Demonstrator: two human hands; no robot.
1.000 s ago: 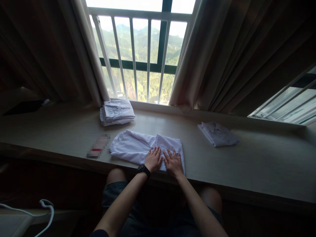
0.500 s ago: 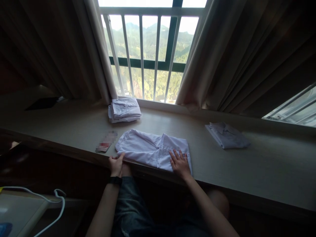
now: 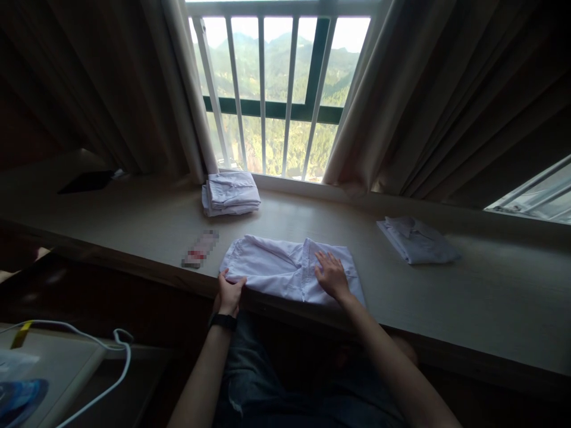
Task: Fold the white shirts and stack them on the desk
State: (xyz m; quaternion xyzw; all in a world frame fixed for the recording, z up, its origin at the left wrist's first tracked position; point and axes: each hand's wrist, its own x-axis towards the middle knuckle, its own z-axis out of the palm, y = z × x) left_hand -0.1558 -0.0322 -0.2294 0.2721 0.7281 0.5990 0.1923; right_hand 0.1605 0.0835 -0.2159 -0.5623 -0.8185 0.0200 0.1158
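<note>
A partly folded white shirt [image 3: 267, 264] lies along the front edge of the tabletop, its left part creased and loose. At its near left corner, my left hand [image 3: 229, 294] grips the edge of the cloth between thumb and fingers. My right hand [image 3: 332, 276] rests flat on the shirt's right part, fingers spread, beside a raised fold that runs front to back. Part of the shirt's right side is hidden under that hand and forearm.
Folded white clothes [image 3: 232, 193] are stacked near the window. A folded collared shirt [image 3: 417, 239] lies to the right. A blurred flat item [image 3: 200, 248] is left of my work. A white cable [image 3: 127, 362] crosses a lower surface at left. Curtains hang behind the long tabletop [image 3: 491, 297].
My right hand has slid away from me over the shirt, towards the raised fold. My left hand still holds the near left corner, its grip shifted slightly. The whole view has moved a little.
</note>
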